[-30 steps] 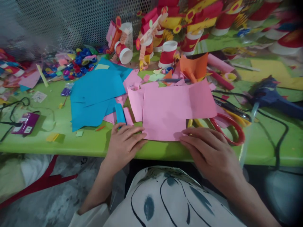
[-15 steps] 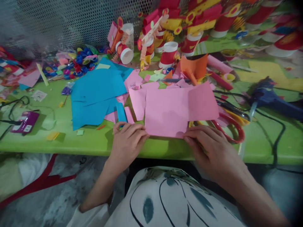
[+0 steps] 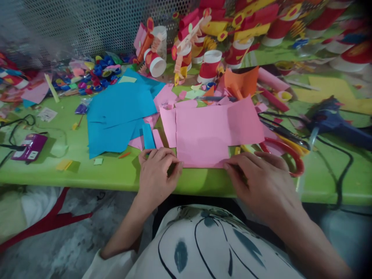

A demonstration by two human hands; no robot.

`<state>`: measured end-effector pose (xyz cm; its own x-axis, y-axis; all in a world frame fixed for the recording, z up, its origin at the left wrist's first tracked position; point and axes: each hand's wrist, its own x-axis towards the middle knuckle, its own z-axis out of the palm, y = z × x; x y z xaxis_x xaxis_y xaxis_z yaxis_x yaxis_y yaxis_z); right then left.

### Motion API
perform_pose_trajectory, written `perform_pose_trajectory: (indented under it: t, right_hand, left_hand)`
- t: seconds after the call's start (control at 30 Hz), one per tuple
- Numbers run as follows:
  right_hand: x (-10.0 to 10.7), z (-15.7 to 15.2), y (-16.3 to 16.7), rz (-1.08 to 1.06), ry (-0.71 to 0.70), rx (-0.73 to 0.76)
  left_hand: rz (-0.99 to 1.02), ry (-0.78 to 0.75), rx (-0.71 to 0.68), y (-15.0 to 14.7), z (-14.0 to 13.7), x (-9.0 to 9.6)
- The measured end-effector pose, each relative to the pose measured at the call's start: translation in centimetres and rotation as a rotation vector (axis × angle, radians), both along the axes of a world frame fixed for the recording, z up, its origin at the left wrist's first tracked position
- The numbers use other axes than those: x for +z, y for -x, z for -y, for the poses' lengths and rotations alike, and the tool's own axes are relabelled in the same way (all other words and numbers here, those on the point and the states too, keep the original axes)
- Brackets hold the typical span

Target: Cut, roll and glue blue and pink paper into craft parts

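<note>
Pinching the near corners of a creased pink paper sheet [image 3: 202,131], the left hand [image 3: 158,174] and the right hand [image 3: 263,180] are nearly closed, fingers bent. This sheet lies on the smooth green table [image 3: 197,184], between flat blue paper sheets [image 3: 122,110] and a red ring-shaped handle [image 3: 299,164].

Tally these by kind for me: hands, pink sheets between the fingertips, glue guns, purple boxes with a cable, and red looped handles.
Hands: 2, left hand and right hand
Pink sheet: 1
Glue gun: 1
Purple box: 1
Red looped handle: 1
Total: 6
</note>
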<state>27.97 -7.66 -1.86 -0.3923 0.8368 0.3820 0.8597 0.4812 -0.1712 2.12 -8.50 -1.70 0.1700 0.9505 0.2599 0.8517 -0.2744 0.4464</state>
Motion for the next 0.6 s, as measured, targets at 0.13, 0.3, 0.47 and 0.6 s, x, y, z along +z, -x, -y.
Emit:
perform_pose_trajectory:
  t: [0.13, 0.3, 0.47, 0.6]
  right_hand:
    - [0.2, -0.3, -0.1, 0.065, 0.007, 0.019]
    - [0.4, -0.5, -0.1, 0.118, 0.015, 0.033]
    - [0.5, -0.3, 0.4, 0.089, -0.003, -0.006]
    - [0.8, 0.3, 0.9, 0.079, -0.111, -0.015]
  left_hand:
    - [-0.003, 0.01, 0.006, -0.1, -0.1, 0.0]
    - [0.001, 0.034, 0.038, -0.4, -0.2, 0.1]
    - [0.019, 0.034, 0.053, -0.5, -0.3, -0.1]
    - [0.013, 0.029, 0.045, -0.5, -0.4, -0.1]
